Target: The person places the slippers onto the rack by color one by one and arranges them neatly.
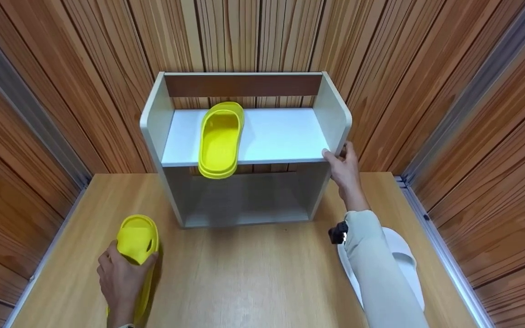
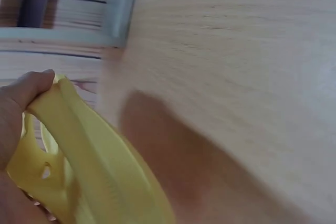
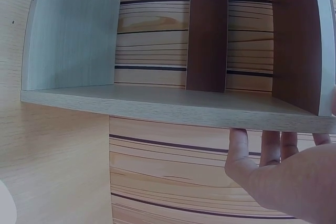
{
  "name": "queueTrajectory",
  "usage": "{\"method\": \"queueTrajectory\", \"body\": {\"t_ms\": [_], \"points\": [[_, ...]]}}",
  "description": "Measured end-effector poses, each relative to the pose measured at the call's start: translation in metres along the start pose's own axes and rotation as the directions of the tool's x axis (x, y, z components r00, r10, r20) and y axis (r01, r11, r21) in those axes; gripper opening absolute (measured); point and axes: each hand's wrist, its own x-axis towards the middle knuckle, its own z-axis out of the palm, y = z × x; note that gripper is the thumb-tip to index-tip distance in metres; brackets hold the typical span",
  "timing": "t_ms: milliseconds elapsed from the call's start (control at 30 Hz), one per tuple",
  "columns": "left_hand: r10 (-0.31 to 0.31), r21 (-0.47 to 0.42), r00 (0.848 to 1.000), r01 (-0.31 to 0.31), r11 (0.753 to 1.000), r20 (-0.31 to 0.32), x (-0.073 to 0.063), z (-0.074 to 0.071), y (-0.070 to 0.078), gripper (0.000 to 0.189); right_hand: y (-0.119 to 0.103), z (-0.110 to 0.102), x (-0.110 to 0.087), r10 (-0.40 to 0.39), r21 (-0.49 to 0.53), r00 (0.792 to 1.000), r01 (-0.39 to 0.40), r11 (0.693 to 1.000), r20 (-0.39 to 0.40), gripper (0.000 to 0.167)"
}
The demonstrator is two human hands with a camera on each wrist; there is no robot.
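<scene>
My left hand grips a yellow slipper, thumb on one side and fingers on the other. Its shadow lies beside it on the table, and the left wrist view shows the slipper tilted above the wood. My right hand holds the right side panel of a small white shelf unit. There the thumb lies at the front edge and the fingers press the panel's outer face. A matching yellow slipper sits on the upper board, left of centre, its heel end jutting past the front edge.
White slippers lie on the table at the right, partly hidden under my right forearm. The shelf's lower compartment opens toward me. Wood-patterned walls enclose the wooden table at the back and both sides.
</scene>
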Motion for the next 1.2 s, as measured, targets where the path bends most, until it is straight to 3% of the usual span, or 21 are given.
{"method": "queueTrajectory", "body": {"t_ms": [133, 267, 467, 733, 867, 1200], "points": [[0.06, -0.003, 0.997, -0.061, 0.998, -0.047, -0.008, -0.012, 0.005, 0.11, 0.0, 0.001, -0.001, 0.009, 0.025, 1.0, -0.009, 1.0, 0.002, 0.064], [0.143, -0.015, 0.983, -0.146, 0.989, -0.117, -0.017, -0.025, 0.011, 0.11, 0.001, 0.002, -0.001, -0.007, 0.054, 1.0, 0.007, 0.999, 0.011, 0.064], [0.191, -0.012, 0.972, -0.194, 0.981, -0.136, -0.03, -0.041, 0.028, 0.109, 0.001, 0.002, 0.0, -0.005, 0.048, 1.0, 0.004, 0.999, 0.011, 0.063], [0.292, -0.024, 0.938, -0.302, 0.953, -0.187, -0.051, -0.055, 0.052, 0.103, 0.006, 0.0, 0.003, -0.002, 0.062, 1.0, 0.001, 0.998, 0.016, 0.063], [0.349, -0.035, 0.908, -0.367, 0.93, -0.233, -0.063, -0.061, 0.064, 0.101, 0.007, 0.0, 0.003, -0.002, 0.053, 1.0, 0.001, 0.999, 0.019, 0.064], [0.514, -0.07, 0.791, -0.564, 0.823, -0.333, -0.091, -0.077, 0.091, 0.1, 0.002, 0.001, 0.0, 0.001, 0.023, 1.0, -0.001, 1.0, 0.001, 0.062]]}}
